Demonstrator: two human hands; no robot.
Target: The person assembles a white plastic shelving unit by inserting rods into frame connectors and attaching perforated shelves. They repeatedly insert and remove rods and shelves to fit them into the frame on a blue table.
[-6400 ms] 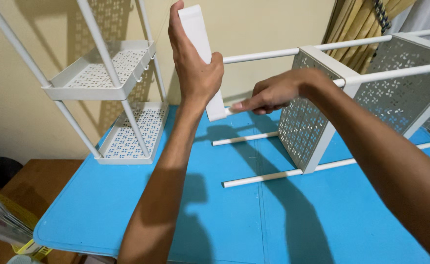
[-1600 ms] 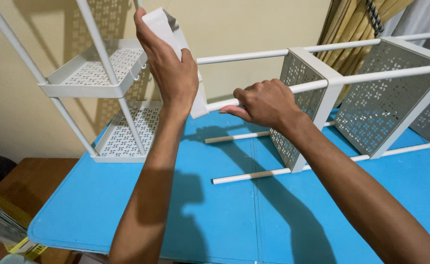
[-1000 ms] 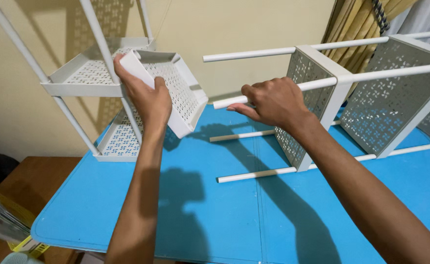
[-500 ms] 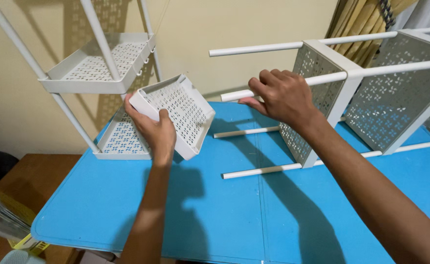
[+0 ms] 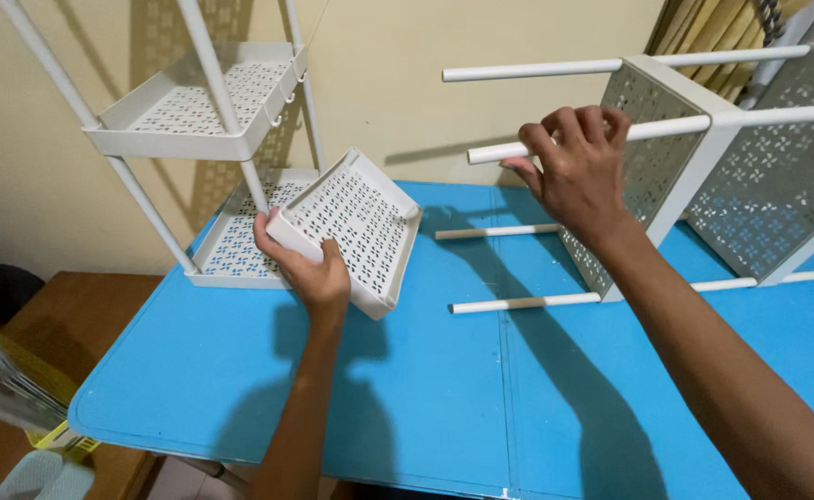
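My left hand grips the near rim of a loose white perforated tray, held tilted just above the blue table. My right hand is wrapped around one white rod of a shelf rack that lies on its side, with its bare rod ends pointing left. Two perforated trays of that rack are still on its rods at the right.
A second white rack with two perforated trays stands upright at the table's back left, against a beige wall. Curtains hang at the top right. A wooden surface and yellow packaging sit at the lower left.
My left hand pulled the tray off the rod ends and brought it down and left, from upright near the rods to tilted low over the table. My right hand kept its hold on the rod.
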